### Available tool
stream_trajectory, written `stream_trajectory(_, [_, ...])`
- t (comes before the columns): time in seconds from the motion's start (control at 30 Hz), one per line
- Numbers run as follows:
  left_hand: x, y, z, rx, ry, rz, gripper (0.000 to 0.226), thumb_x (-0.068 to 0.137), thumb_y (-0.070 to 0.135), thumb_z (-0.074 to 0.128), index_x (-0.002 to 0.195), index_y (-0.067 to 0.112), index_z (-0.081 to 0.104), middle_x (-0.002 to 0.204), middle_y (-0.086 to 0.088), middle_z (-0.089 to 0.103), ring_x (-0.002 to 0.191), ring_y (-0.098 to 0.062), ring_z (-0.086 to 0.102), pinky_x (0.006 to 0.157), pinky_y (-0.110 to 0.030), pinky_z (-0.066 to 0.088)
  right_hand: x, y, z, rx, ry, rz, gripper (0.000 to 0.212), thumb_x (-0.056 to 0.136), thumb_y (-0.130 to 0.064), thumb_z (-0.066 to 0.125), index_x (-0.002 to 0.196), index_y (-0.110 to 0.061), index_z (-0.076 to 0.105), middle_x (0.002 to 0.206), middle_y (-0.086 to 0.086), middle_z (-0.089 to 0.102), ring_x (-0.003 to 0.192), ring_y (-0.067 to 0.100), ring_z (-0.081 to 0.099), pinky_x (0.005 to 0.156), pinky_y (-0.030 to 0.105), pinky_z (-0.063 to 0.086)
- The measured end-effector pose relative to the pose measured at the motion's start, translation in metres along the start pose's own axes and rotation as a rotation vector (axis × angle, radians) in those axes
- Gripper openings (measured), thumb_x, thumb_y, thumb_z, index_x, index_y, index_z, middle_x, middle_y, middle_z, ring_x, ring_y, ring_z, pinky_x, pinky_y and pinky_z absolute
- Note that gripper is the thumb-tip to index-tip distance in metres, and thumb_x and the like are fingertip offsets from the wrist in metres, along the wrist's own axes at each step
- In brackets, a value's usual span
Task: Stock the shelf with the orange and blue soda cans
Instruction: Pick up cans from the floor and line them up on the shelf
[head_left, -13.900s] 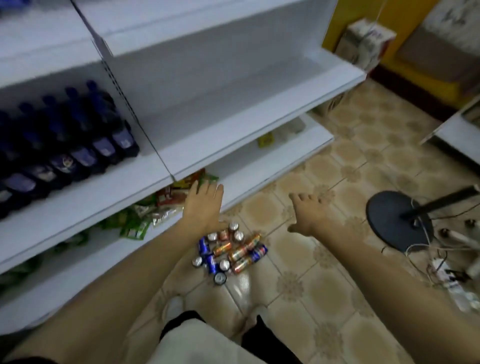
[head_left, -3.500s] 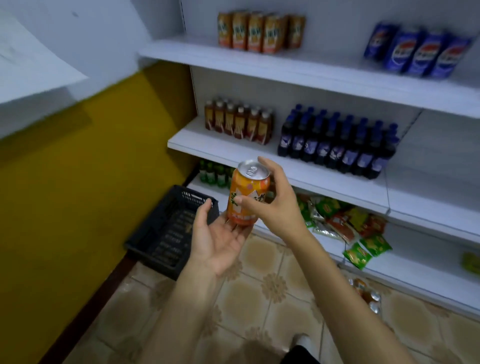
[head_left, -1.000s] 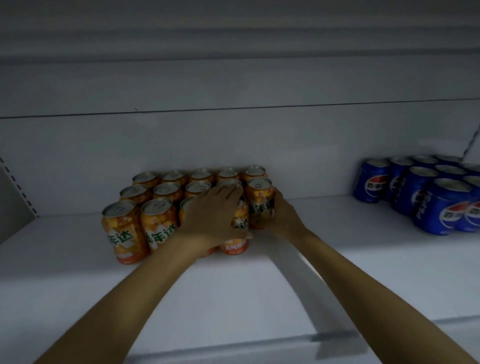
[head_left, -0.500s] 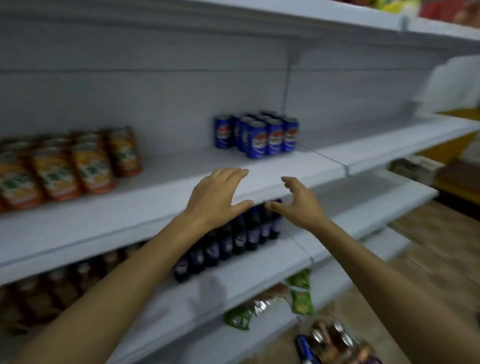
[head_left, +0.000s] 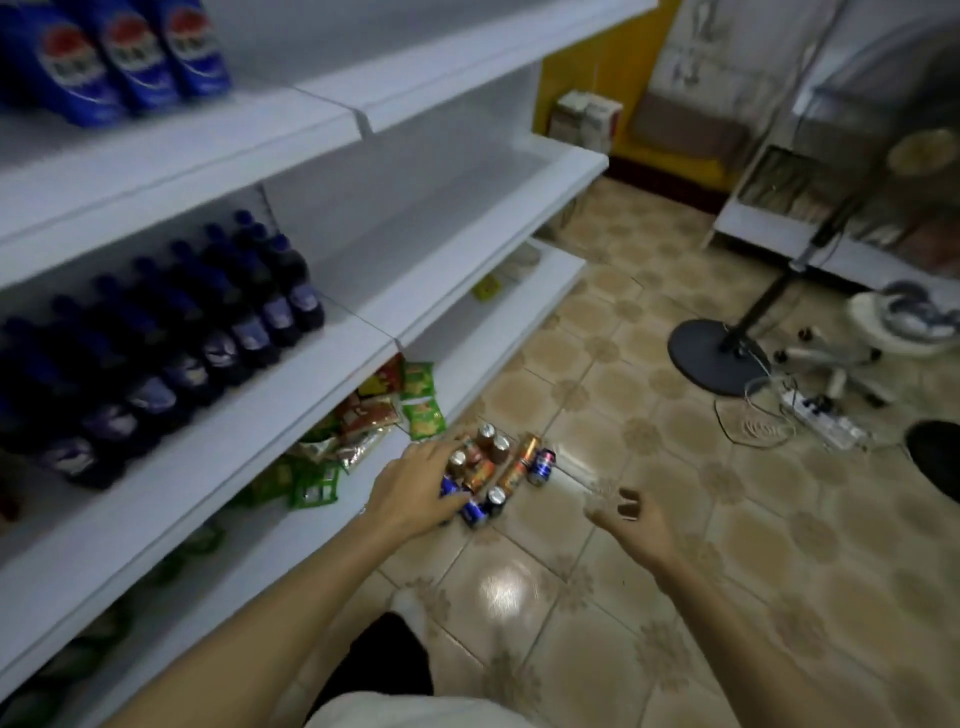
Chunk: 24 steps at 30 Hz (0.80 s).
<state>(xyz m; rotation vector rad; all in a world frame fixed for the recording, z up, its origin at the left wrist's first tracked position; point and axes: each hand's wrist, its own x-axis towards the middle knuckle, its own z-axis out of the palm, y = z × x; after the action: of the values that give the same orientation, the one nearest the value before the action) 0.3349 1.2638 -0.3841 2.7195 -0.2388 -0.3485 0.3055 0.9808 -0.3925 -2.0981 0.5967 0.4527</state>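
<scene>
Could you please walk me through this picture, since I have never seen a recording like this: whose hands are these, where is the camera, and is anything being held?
There is no machine here: a person wears a wide-angle camera on the head, looking forward and down, so the two bare arms are their own. The left hand reaches down over a small pile of soda cans on the tiled floor; its fingers are spread, and I cannot tell whether it touches them yet. The right hand hangs beside it, fingers loose, holding nothing. The pile mixes orange and blue cans, some upright, some lying on their sides. To the left stand white shelves: blue cans on top, dark bottles below, snack packets lowest. A fan stand is on the right.
</scene>
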Motion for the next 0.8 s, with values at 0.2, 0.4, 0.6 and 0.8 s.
stream_trajectory(0.2, [0.041, -0.006, 0.03, -0.056, -0.126, -0.138, 0.061, 0.087, 0.034, 0.062, 0.141, 0.021, 0.038, 0.137, -0.001, 0.049, 0.124, -0.022, 0.046, 0.087, -0.03, 0.042, 0.049, 0.009, 0.02, 0.056, -0.144, 0.113, 0.069, 0.08, -0.039, 0.075, 0.135, -0.011, 0.044, 0.125, 0.011, 0.054, 0.108, 0.023, 0.055, 0.09, 0.037, 0.048])
stream_trajectory(0.4, [0.134, -0.015, 0.083, -0.234, -0.273, -0.3, 0.057, 0.082, 0.043, 0.063, 0.133, 0.022, 0.047, 0.129, 0.0, 0.056, 0.118, -0.021, 0.051, 0.09, -0.033, 0.047, 0.133, 0.008, 0.023, 0.072, -0.18, 0.293, 0.059, 0.082, -0.042, 0.072, 0.127, -0.01, 0.051, 0.112, 0.009, 0.059, 0.099, 0.021, 0.058, 0.081, 0.031, 0.045])
stream_trajectory(0.6, [0.225, -0.013, 0.133, -0.354, -0.501, -0.345, 0.058, 0.085, 0.043, 0.063, 0.136, 0.022, 0.044, 0.131, -0.001, 0.056, 0.115, -0.021, 0.055, 0.091, -0.039, 0.049, 0.211, 0.027, 0.022, 0.093, -0.195, 0.482, 0.047, 0.084, -0.038, 0.071, 0.118, -0.009, 0.056, 0.107, 0.012, 0.061, 0.1, 0.028, 0.061, 0.086, 0.038, 0.047])
stream_trajectory(0.8, [0.301, -0.033, 0.194, -0.403, -0.585, -0.444, 0.043, 0.086, 0.034, 0.064, 0.127, 0.024, 0.054, 0.121, 0.0, 0.062, 0.106, -0.02, 0.06, 0.088, -0.034, 0.05, 0.322, 0.056, 0.068, 0.006, -0.302, 0.527, 0.03, 0.088, -0.024, 0.068, 0.102, 0.001, 0.06, 0.099, 0.014, 0.065, 0.094, 0.028, 0.062, 0.082, 0.038, 0.048])
